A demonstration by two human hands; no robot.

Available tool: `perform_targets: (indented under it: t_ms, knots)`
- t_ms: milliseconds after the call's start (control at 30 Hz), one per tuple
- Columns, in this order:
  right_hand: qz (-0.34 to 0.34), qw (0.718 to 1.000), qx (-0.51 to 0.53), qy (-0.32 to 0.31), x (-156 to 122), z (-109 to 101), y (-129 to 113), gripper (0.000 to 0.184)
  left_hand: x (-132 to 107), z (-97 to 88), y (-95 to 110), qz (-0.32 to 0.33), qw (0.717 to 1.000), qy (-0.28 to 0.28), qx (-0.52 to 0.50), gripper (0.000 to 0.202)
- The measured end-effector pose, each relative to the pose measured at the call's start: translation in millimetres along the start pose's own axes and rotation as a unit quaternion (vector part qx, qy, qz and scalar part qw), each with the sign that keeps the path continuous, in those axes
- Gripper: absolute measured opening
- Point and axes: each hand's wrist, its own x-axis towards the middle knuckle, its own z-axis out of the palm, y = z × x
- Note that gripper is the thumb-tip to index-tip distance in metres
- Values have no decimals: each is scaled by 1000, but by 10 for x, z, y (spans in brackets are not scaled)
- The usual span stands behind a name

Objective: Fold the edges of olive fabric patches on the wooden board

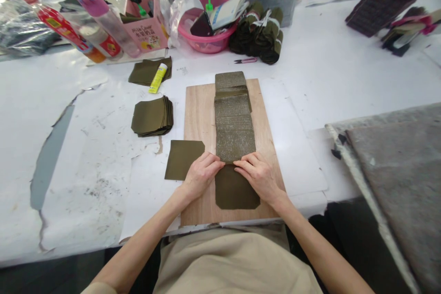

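On a wooden board (200, 115) lies an olive fabric piece (237, 193) with cut corners. My left hand (203, 172) pinches the left part of its far edge, and my right hand (257, 172) pinches the same edge on the right. Just beyond my fingertips runs a column of overlapping fabric pieces (234, 124) with a speckled, whitish surface. Another plain olive fabric piece (182, 158) lies left of my left hand, partly over the board's edge. The fingertips cover part of the seam between the held piece and the speckled column.
Left of the board sit a stack of olive pieces (151, 117) and a smaller stack (138, 72) with a yellow tube (158, 78) on it. Behind are a pink basket (206, 43), tied fabric bundles (272, 32), thread snips (245, 60) and bottles (58, 23). A grey padded surface (396, 161) borders the right.
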Motion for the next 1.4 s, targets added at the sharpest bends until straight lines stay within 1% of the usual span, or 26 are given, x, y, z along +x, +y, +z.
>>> perform_targets:
  t_ms: [233,467,633,767,1133,1400]
  knots:
    - [-7,1000,-6,2,-19,16,33,27,-35,-9,-20,20,1000,-7,2,20]
    - [-3,1000,-6,1,-26,40,40,29,-37,-25,-22,54,998,-28,35,23]
    - [-3,1000,1,7,-32,47,55,30,-36,-28,-10,65,996,-24,59,24]
    - [-12,1000,-3,-6,-38,38,68,33,-50,-9,-20,75,994,-27,82,24]
    - [-14,999,-23,-19,-18,10,48,30,-70,7,-39,105,986,-34,121,23]
    - [-23,998,-58,-22,-5,-7,27,28,-70,-11,-27,125,979,-39,159,21]
